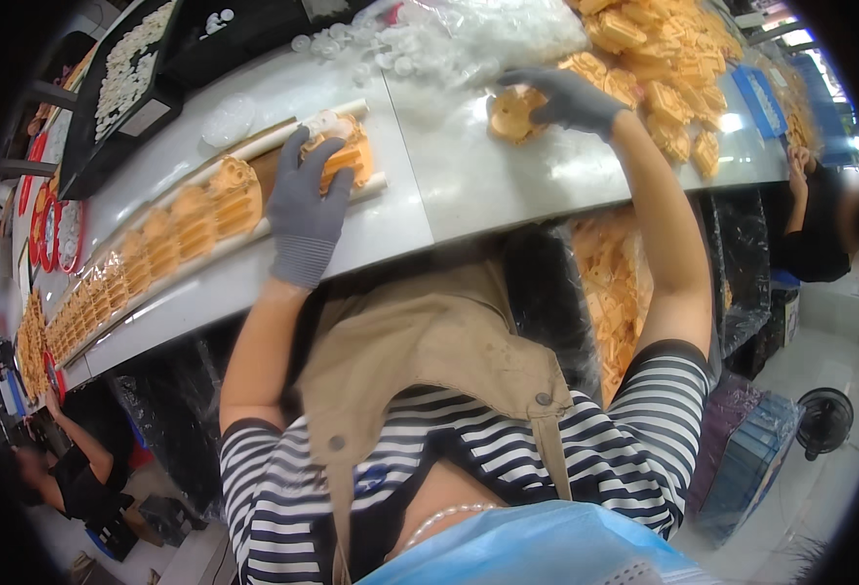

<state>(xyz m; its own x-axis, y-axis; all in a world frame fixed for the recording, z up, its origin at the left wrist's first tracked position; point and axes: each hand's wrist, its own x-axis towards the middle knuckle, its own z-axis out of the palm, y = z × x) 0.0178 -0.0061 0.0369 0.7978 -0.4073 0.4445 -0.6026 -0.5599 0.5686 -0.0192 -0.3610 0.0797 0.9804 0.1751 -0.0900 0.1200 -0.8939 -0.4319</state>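
Both my hands wear grey gloves. My left hand (311,190) is bent over an orange plastic part (353,156) at the right end of a row, its fingers gripping the part's near left side. A whitish piece (327,125) shows on top of that part, near my fingertips. The row of similar orange parts (191,222) runs down to the left between two pale rails (298,130). Farther right, my right hand (576,100) pinches a round-faced orange plastic part (514,116) just above or on the white table; its contact with the table cannot be told.
A large heap of orange parts (678,97) lies at the far right, beside a transparent bag (488,34) and small clear caps (405,66). Black trays (122,97) hold white pieces at the far left. A blue tray (761,102) stands right. Co-workers' hands (798,161) show at both sides.
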